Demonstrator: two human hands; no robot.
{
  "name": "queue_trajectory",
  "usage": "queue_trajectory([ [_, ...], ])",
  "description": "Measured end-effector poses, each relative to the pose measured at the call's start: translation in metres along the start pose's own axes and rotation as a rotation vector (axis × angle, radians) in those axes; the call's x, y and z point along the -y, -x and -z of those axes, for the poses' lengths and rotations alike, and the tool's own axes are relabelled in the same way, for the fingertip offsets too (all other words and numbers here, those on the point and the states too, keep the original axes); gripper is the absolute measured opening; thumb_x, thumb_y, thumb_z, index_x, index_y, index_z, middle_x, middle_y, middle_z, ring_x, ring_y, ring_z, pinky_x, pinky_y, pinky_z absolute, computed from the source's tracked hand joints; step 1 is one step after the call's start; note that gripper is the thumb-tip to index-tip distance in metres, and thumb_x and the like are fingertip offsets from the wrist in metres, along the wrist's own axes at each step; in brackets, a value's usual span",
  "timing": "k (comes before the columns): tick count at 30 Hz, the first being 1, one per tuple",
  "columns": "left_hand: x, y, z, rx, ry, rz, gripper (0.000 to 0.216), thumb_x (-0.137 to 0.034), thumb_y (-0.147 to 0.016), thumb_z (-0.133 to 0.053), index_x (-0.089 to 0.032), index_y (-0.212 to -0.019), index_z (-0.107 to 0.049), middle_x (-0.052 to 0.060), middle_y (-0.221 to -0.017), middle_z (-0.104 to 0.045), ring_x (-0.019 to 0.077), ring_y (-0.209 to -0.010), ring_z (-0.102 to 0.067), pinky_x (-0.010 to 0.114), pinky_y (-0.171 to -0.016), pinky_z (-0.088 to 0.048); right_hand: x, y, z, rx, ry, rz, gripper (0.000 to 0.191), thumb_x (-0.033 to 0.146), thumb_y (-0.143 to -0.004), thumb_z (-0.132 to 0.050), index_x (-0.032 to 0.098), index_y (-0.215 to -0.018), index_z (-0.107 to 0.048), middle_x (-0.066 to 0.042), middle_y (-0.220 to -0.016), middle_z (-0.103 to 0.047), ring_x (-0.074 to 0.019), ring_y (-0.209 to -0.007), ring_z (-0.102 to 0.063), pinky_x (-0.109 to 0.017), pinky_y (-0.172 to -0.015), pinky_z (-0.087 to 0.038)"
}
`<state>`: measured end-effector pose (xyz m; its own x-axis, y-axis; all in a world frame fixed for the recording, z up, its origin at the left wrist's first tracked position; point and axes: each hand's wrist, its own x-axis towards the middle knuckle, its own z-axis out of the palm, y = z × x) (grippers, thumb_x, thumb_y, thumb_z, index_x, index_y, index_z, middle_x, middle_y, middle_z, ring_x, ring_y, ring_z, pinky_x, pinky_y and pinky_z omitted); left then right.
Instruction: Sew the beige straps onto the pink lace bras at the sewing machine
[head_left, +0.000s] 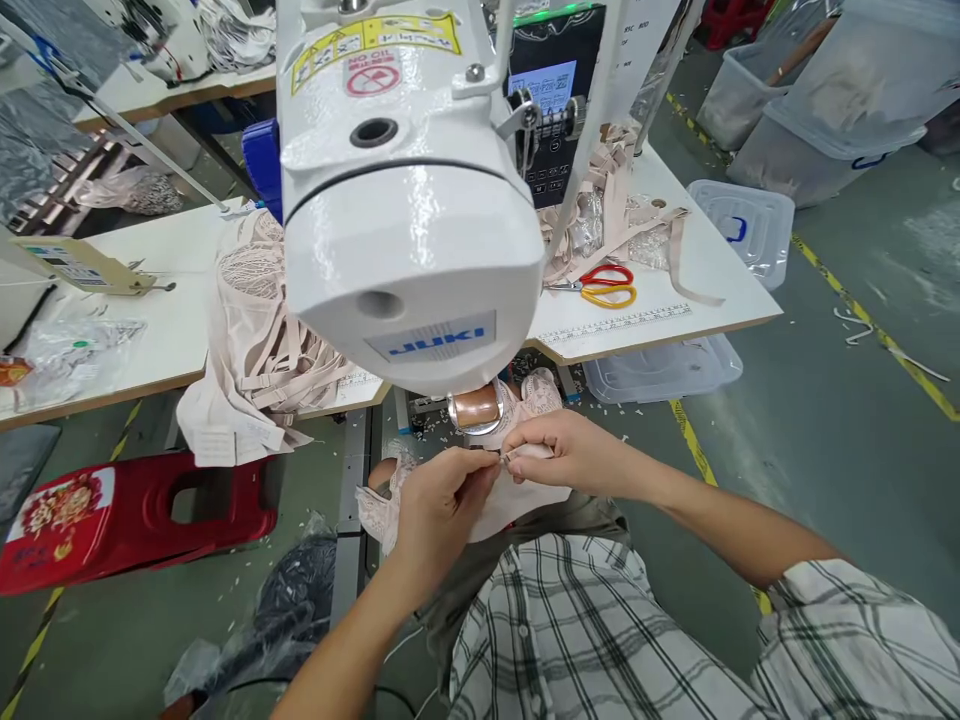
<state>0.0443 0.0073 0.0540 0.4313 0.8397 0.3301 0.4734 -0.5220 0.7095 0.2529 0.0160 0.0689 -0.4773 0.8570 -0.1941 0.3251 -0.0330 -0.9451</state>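
Note:
Below the head of a white sewing machine (409,200), both my hands pinch a piece of pale pink lace garment (525,495) held over my lap. My left hand (439,500) is closed in a pinch on the fabric's edge, with lace (379,510) hanging beside it. My right hand (559,450) is closed too, fingertips meeting the left hand's on a thin strap end. A shiny copper-coloured part (475,408) sits just above my hands under the machine.
A heap of pink straps and garments (259,340) hangs over the table edge at left. Red and yellow scissors (609,285) lie on the white table (675,300) at right. A red stool (135,515) stands on the floor. Clear plastic bins (817,110) stand at back right.

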Motion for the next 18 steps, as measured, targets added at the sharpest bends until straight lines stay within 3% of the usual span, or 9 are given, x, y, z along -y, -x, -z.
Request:
queue_trajectory([
  [4, 0.000, -0.006, 0.004, 0.140, -0.038, 0.018, 0.018, -0.021, -0.097, -0.052, -0.020, -0.100, -0.070, 0.001, -0.079, -0.075, 0.0127, -0.066, -0.067, 0.020, -0.058, -0.048, 0.000, 0.001, 0.001, -0.009, 0.061, 0.036, 0.014, 0.023, -0.085, -0.059, 0.018, -0.086, -0.072, 0.000, -0.077, -0.073, -0.0143, -0.074, -0.064, -0.024, -0.067, -0.041],
  [7, -0.001, -0.008, 0.004, 0.220, -0.113, 0.028, 0.026, -0.023, -0.099, -0.045, -0.020, -0.088, -0.068, 0.000, -0.073, -0.071, 0.0133, -0.062, -0.065, 0.022, -0.056, -0.045, -0.004, 0.003, -0.002, -0.034, 0.095, 0.040, 0.014, 0.026, -0.086, -0.061, 0.019, -0.088, -0.073, 0.000, -0.078, -0.073, -0.0142, -0.072, -0.063, -0.024, -0.065, -0.040],
  [13, -0.002, -0.007, -0.007, 0.090, -0.257, 0.072, 0.032, -0.028, -0.102, -0.039, -0.020, -0.081, -0.062, 0.000, -0.069, -0.067, 0.0142, -0.061, -0.062, 0.024, -0.056, -0.041, -0.005, -0.004, -0.007, -0.249, 0.297, 0.219, 0.016, 0.027, -0.090, -0.057, 0.020, -0.086, -0.071, -0.002, -0.082, -0.070, -0.0151, -0.078, -0.060, -0.026, -0.068, -0.039],
  [16, 0.006, -0.009, -0.007, -0.028, -0.347, 0.054, 0.026, -0.032, -0.102, -0.043, -0.019, -0.095, -0.064, -0.001, -0.069, -0.068, 0.0129, -0.059, -0.063, 0.022, -0.055, -0.039, 0.005, -0.022, 0.003, -0.244, 0.406, 0.227, 0.014, 0.022, -0.085, -0.057, 0.019, -0.079, -0.069, -0.001, -0.076, -0.066, -0.0139, -0.071, -0.056, -0.026, -0.063, -0.035],
  [18, 0.016, -0.010, -0.003, -0.099, -0.446, -0.062, 0.020, -0.030, -0.101, -0.048, -0.020, -0.103, -0.065, -0.003, -0.063, -0.064, 0.0122, -0.056, -0.060, 0.023, -0.053, -0.036, 0.013, -0.036, 0.011, -0.201, 0.435, 0.180, 0.014, 0.021, -0.083, -0.057, 0.019, -0.072, -0.066, 0.000, -0.070, -0.063, -0.0123, -0.065, -0.051, -0.026, -0.060, -0.031],
])
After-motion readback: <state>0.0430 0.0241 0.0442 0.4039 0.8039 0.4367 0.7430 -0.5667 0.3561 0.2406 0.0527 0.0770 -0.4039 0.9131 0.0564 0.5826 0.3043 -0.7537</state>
